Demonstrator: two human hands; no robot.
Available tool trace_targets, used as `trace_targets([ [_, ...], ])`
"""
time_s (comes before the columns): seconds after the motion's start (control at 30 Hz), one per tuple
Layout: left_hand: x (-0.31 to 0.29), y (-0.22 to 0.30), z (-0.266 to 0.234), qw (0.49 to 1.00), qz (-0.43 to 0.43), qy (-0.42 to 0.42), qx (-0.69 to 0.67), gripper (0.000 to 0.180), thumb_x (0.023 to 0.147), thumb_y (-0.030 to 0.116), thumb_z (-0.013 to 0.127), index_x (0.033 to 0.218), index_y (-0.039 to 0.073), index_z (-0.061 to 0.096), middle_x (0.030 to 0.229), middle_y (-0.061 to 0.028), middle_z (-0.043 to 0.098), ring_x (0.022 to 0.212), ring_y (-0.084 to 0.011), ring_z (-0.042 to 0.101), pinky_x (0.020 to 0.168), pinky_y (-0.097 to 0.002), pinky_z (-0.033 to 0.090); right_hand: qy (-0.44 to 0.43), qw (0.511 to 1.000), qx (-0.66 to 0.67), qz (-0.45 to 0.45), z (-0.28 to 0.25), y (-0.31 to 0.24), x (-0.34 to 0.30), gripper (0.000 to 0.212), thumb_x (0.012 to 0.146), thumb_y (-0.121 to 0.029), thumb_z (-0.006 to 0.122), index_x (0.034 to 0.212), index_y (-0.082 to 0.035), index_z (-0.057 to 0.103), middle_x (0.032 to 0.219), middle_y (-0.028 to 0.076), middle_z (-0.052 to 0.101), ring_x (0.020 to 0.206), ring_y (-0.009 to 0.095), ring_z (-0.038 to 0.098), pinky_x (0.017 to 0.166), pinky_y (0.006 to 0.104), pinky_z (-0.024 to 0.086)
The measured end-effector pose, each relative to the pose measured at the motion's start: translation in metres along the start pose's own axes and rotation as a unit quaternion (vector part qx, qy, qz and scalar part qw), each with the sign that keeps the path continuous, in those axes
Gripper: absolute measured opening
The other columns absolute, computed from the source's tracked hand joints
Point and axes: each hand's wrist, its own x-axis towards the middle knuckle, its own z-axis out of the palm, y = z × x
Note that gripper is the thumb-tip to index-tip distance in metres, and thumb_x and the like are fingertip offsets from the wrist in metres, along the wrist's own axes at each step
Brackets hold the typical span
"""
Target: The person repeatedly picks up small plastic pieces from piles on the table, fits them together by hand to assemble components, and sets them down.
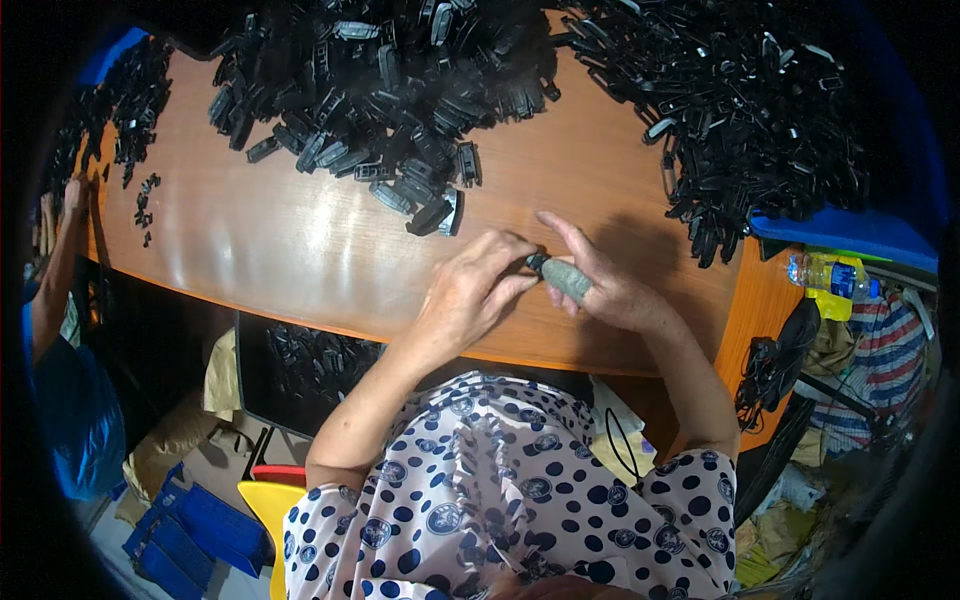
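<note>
In front of my body, just above the table's near edge, both hands meet at a small black plastic part [536, 262]. My left hand [472, 285] is closed, pinching that part between thumb and fingertips. From the other side my right hand [612, 290] grips it with a digit wearing a grey-green finger cover [566, 280]. Another digit of the right hand stretches away from the part. The part's details are mostly hidden by the fingers. Beyond my hands lies a large heap of black plastic parts [400, 100], its nearest pieces close to my left hand.
A second black heap [760, 110] covers the right side of the wooden table [330, 230]. A blue tray [830, 235] and a plastic bottle [830, 276] are at the right. Another person's arm [62, 250] reaches in at the far left, near more black parts [145, 110].
</note>
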Motion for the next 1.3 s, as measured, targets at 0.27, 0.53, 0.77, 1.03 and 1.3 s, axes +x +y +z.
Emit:
trace_targets([
  [0.27, 0.020, -0.012, 0.002, 0.980, 0.057, -0.067, 0.178, 0.020, 0.075, 0.007, 0.071, 0.091, 0.003, 0.060, 0.089, -0.0116, 0.057, 0.077, -0.0287, 0.062, 0.065, -0.0376, 0.051, 0.129, 0.861, -0.492, -0.020, -0.026, -0.015, 0.016, 0.047, 0.098, -0.031, 0.048, 0.138, -0.008, 0.037, 0.097, 0.017, 0.061, 0.094, 0.032, 0.060, 0.082, 0.0427, 0.048],
  [0.53, 0.008, -0.014, 0.007, 0.980, 0.055, -0.006, 0.192, 0.024, 0.072, 0.013, 0.076, 0.085, 0.003, 0.058, 0.086, -0.0112, 0.055, 0.075, -0.0283, 0.061, 0.062, -0.0362, 0.050, 0.389, 0.810, -0.403, -0.174, 0.018, 0.008, 0.086, 0.044, 0.095, -0.029, 0.049, 0.132, -0.004, 0.044, 0.128, 0.020, 0.047, 0.119, 0.037, 0.046, 0.099, 0.0472, 0.036],
  [0.77, -0.018, -0.017, -0.037, 0.969, 0.030, 0.145, 0.197, 0.026, 0.075, 0.010, 0.075, 0.095, 0.003, 0.060, 0.086, -0.0102, 0.055, 0.072, -0.0246, 0.060, 0.060, -0.0356, 0.050, 0.411, 0.745, -0.484, -0.205, 0.019, 0.012, 0.092, 0.039, 0.096, -0.016, 0.047, 0.132, -0.002, 0.041, 0.130, 0.022, 0.044, 0.124, 0.036, 0.042, 0.102, 0.0496, 0.033],
  [1.03, -0.017, -0.039, -0.056, 0.950, -0.010, 0.124, 0.285, 0.024, 0.079, 0.008, 0.069, 0.101, 0.005, 0.061, 0.086, -0.0120, 0.058, 0.077, -0.0313, 0.062, 0.065, -0.0389, 0.051, 0.430, 0.760, -0.421, -0.247, 0.022, 0.012, 0.092, 0.047, 0.081, -0.003, 0.060, 0.126, -0.002, 0.049, 0.124, 0.018, 0.049, 0.118, 0.034, 0.047, 0.097, 0.0465, 0.036],
  [1.3, -0.026, -0.032, -0.053, 0.957, -0.055, 0.140, 0.249, 0.021, 0.086, 0.002, 0.058, 0.107, 0.006, 0.059, 0.089, -0.0151, 0.065, 0.085, -0.0312, 0.065, 0.071, -0.0398, 0.051, 0.449, 0.828, -0.233, -0.242, 0.058, 0.011, 0.082, 0.033, 0.083, 0.005, 0.053, 0.116, 0.001, 0.051, 0.122, 0.019, 0.049, 0.116, 0.037, 0.049, 0.102, 0.0430, 0.040],
])
